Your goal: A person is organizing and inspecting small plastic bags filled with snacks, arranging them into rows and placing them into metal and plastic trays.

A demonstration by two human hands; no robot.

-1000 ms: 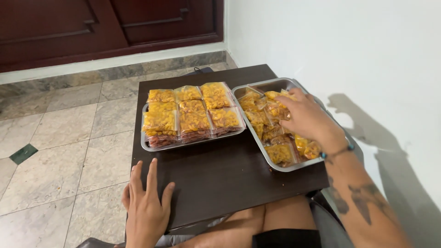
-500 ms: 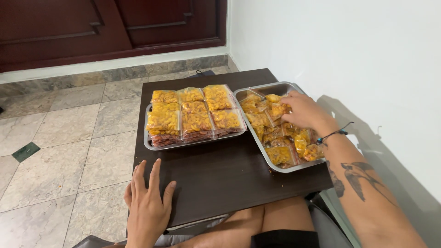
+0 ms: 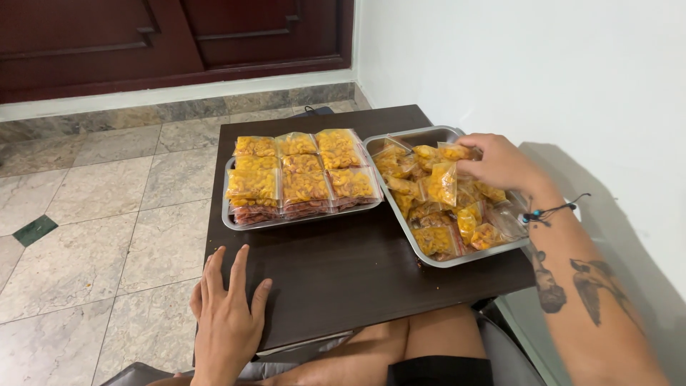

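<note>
My right hand (image 3: pixel 500 166) is over the right metal tray (image 3: pixel 421 135) and pinches a small clear bag of yellow snacks (image 3: pixel 441 182), lifted a little above the loose pile of similar bags (image 3: pixel 457 229). The left metal tray (image 3: pixel 230 223) holds neat stacked rows of the same snack bags (image 3: pixel 300 175). My left hand (image 3: pixel 227 314) lies flat, fingers spread, on the near left edge of the dark wooden table (image 3: pixel 343 271), holding nothing.
A white wall runs close along the right side of the table. Marble-look floor tiles (image 3: pixel 100 214) spread to the left, with dark wooden doors (image 3: pixel 171 36) at the back. My bare knees (image 3: pixel 400 350) sit under the table's near edge.
My right hand has moved within the right tray and now lifts one snack bag from the pile. The left hand has stayed flat on the table edge.
</note>
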